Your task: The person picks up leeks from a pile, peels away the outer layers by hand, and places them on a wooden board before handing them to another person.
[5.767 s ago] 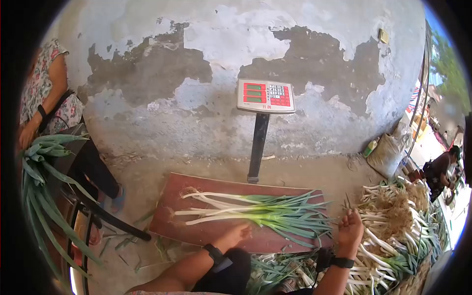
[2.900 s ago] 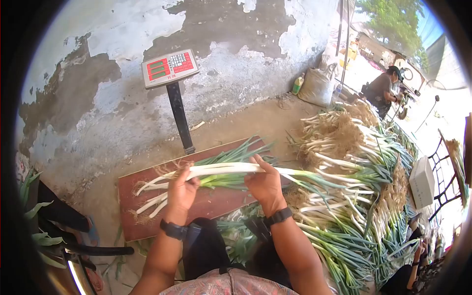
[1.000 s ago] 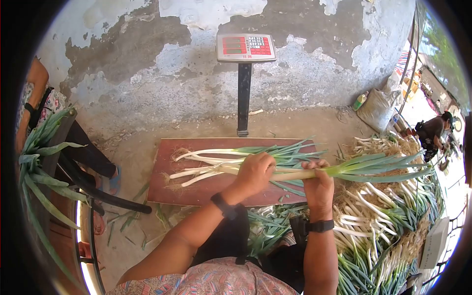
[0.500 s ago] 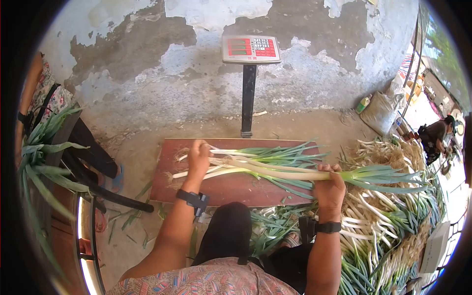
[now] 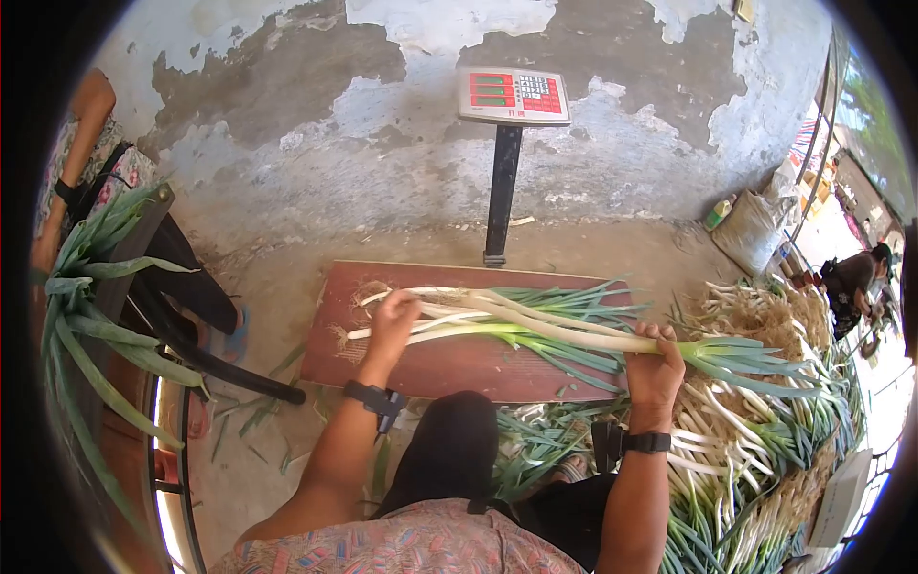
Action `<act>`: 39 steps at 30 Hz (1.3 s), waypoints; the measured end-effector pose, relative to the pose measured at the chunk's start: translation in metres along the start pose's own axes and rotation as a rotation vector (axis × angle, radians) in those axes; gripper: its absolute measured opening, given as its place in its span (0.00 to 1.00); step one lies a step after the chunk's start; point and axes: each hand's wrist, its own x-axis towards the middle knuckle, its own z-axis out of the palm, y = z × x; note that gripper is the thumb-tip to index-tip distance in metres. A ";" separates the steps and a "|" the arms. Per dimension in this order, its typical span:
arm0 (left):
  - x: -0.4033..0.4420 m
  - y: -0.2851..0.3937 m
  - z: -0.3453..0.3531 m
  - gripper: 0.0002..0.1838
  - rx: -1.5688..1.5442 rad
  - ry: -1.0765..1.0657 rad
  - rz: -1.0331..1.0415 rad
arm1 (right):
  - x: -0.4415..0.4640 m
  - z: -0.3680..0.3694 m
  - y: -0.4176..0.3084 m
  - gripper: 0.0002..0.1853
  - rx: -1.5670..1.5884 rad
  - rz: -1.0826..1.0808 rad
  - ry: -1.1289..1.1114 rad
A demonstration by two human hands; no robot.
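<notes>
A long green onion (image 5: 564, 328) lies aslant above the scale platform, its white stalk to the left and green leaves to the right. My right hand (image 5: 656, 364) is closed round it near where the leaves start. Close to the root end, my left hand (image 5: 390, 327) has its fingers curled together; what they pinch, if anything, I cannot make out. Under the hands, several other green onions (image 5: 459, 330) rest on the reddish-brown platform (image 5: 459, 376), roots to the left.
Behind the platform, a post carries the scale display (image 5: 513, 96) in front of a peeling wall. To the right lies a big heap of green onions (image 5: 746, 421), with a sack (image 5: 751, 230) and a crouching person (image 5: 851, 287) beyond. Leafy onions (image 5: 105, 287) and another person stand at left.
My left hand has come down a little toward me, away from the root end. The held onion's stalk slants slightly more. The whole view has shifted a little.
</notes>
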 end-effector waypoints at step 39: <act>-0.058 0.038 0.164 0.14 -0.623 -0.591 -0.421 | 0.001 0.000 0.019 0.03 -0.006 0.049 0.081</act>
